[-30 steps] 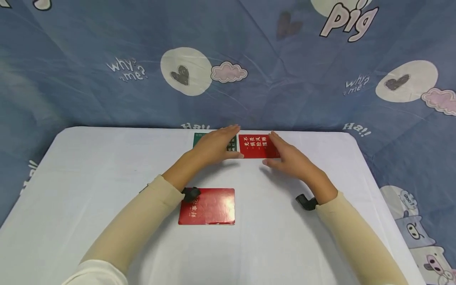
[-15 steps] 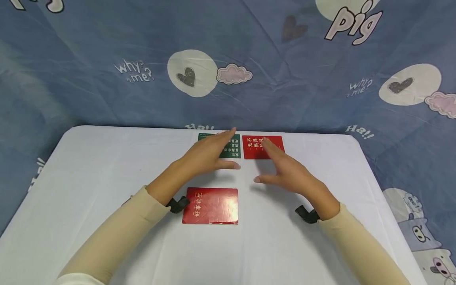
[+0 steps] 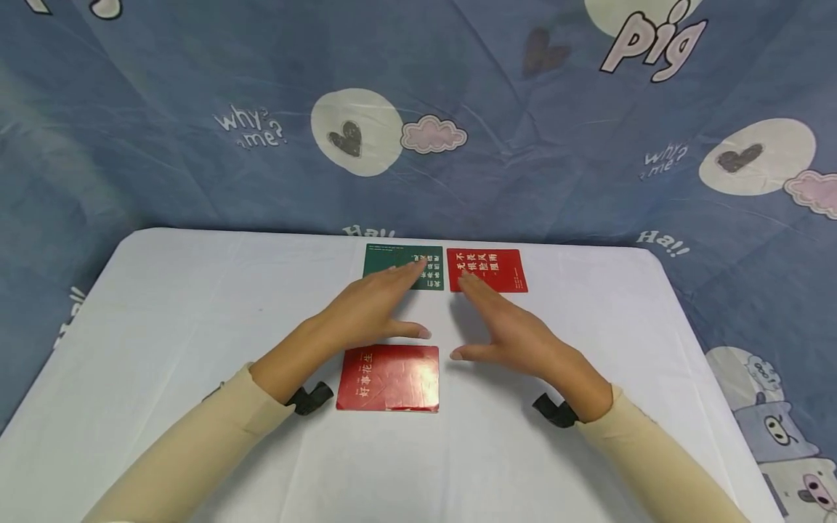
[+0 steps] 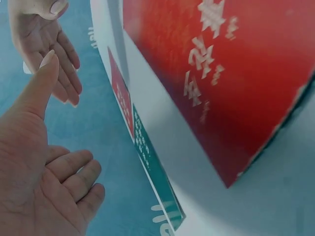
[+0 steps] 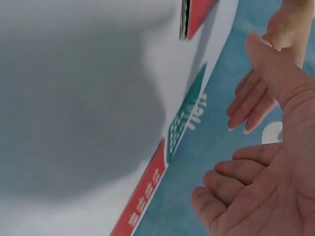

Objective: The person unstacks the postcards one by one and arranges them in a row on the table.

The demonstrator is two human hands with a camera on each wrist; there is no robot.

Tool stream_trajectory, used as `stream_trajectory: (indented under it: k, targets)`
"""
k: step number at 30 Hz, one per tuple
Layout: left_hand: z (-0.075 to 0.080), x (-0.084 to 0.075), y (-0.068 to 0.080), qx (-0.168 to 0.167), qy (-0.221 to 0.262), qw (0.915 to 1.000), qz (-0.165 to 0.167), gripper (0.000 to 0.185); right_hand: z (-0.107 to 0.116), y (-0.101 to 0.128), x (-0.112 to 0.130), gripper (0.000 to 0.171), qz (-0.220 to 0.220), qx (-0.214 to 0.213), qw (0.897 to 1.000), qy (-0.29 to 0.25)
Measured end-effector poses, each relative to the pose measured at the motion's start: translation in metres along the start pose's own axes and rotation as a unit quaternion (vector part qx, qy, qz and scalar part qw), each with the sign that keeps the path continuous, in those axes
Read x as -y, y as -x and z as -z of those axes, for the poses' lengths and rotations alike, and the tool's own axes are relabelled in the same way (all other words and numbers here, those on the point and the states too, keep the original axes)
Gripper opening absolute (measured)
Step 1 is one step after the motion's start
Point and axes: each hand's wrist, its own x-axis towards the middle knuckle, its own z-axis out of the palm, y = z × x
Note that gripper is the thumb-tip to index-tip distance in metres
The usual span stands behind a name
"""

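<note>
Left hand (image 3: 368, 309) and right hand (image 3: 513, 330) hover, fingers extended, thumbs splayed, palms empty and facing each other.
Glossy red rectangular card with white lettering (image 3: 399, 381) lies near left hand, person's side; green rectangular card (image 3: 395, 257) and bright red rectangular card (image 3: 503, 272) sit side by side at far edge of white cloth-covered table (image 3: 497, 465). Blue cartoon-printed fabric backdrop (image 3: 497, 160) behind.

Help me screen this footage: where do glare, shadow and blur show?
Head view: glare whitens the right end of the nearer red card, soft shadow lies under the right hand; left wrist: lettering on the green card looks blurred; right wrist: broad shadow covers much of the white tabletop.
</note>
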Motion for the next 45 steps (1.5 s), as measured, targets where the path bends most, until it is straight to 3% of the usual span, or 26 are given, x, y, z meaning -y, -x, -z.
stream_trajectory:
  k: [15, 29, 40, 45]
  targets:
    - [-0.016, 0.008, 0.031, 0.012, 0.001, 0.9999, 0.003, 0.109, -0.023, 0.006, 0.013, 0.116, 0.044, 0.017, 0.999, 0.007]
    - [-0.028, 0.004, 0.05, 0.016, 0.006, 0.9998, -0.004, 0.106, -0.044, 0.014, 0.023, 0.111, 0.084, 0.03, 0.996, 0.012]
    - [-0.032, 0.006, 0.073, 0.014, -0.011, 0.9998, -0.008, 0.106, -0.056, 0.022, 0.029, 0.113, 0.068, 0.07, 0.995, 0.003]
    - [-0.032, 0.007, 0.086, 0.012, -0.009, 0.9999, -0.001, 0.104, -0.057, 0.024, 0.031, 0.113, 0.068, 0.067, 0.995, 0.011]
